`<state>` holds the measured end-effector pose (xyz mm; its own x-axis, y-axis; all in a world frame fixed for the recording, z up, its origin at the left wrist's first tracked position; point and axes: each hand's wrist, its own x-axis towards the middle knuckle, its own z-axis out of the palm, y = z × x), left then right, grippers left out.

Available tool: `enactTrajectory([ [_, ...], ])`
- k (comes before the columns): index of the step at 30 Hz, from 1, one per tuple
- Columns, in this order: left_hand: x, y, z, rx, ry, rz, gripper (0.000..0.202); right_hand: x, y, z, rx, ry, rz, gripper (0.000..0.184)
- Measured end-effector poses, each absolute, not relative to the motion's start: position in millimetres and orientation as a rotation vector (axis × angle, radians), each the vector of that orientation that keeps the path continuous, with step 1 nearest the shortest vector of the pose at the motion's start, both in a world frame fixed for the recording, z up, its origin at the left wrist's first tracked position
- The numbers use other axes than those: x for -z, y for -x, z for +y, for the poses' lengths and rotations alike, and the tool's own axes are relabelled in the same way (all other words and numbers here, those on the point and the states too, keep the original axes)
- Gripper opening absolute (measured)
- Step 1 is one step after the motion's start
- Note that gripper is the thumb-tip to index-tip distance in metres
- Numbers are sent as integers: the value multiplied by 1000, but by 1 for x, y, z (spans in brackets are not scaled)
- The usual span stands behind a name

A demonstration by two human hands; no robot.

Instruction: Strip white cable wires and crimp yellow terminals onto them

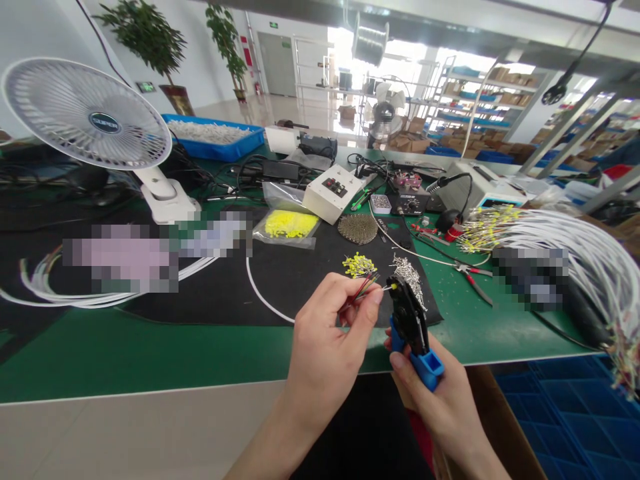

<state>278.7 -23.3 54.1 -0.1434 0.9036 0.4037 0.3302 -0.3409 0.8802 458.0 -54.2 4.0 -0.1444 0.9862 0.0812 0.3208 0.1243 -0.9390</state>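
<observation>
My left hand pinches the stripped end of a white cable, with several thin coloured wires fanned out at the fingertips. One wire reaches right to a small yellow terminal at the jaws of a crimping tool. My right hand is wrapped round the blue handles of that crimping tool, whose black head points up and away. Just beyond my hands lie a pile of yellow terminals and a heap of silvery metal pins on the black mat.
A fan stands at left, near bundled white cables. Behind the mat are a bag of yellow parts and a white switch box. Red-handled pliers and a thick cable bundle lie at right. The green table's edge is near me.
</observation>
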Motion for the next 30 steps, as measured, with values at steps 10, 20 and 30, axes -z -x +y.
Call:
enactTrajectory([
  [10,-52,-267,-30,-1441,-1641,1436,10,14,-453,-65,-1022,1354,-1610,57],
  [20,-54,-259,-45,-1343,-1611,1477,14,1,-439,-82,-957,1432,-1752,57],
  [30,-50,-251,-50,-1334,-1577,1489,13,11,-428,-76,-795,1340,-1806,64],
])
